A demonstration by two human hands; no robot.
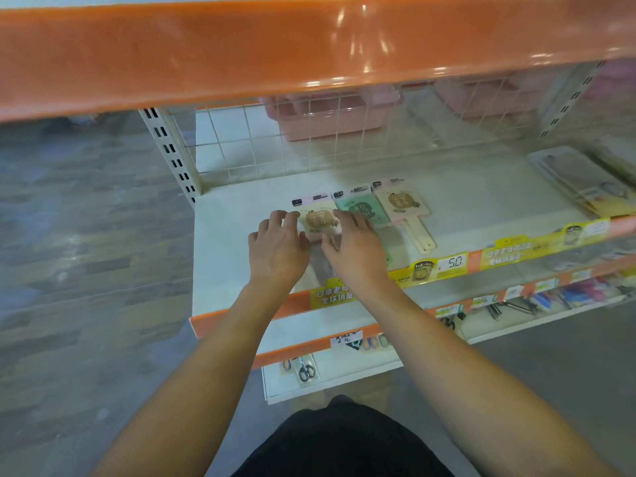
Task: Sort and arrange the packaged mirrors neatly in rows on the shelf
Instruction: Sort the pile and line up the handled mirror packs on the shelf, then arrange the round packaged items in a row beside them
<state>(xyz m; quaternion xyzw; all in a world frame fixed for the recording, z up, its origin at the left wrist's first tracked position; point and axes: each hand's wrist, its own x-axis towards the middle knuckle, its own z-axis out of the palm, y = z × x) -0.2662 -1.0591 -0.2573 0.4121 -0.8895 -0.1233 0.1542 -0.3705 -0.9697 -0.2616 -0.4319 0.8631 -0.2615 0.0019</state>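
Three packaged mirrors lie side by side on the white shelf: pink mirror, green mirror, second pink mirror. Left hand and right hand, fingers spread and relaxed, touch the leftmost pack's sides.

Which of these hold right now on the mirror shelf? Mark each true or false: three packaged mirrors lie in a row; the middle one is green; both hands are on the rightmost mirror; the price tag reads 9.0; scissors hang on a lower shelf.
1. Three packaged mirrors lie in a row. True.
2. The middle mirror is green. True.
3. Both hands are on the rightmost mirror. False: the left hand and right hand are at the leftmost mirror.
4. The price tag reads 9.0. False: 5.0.
5. Scissors hang lower down. True.
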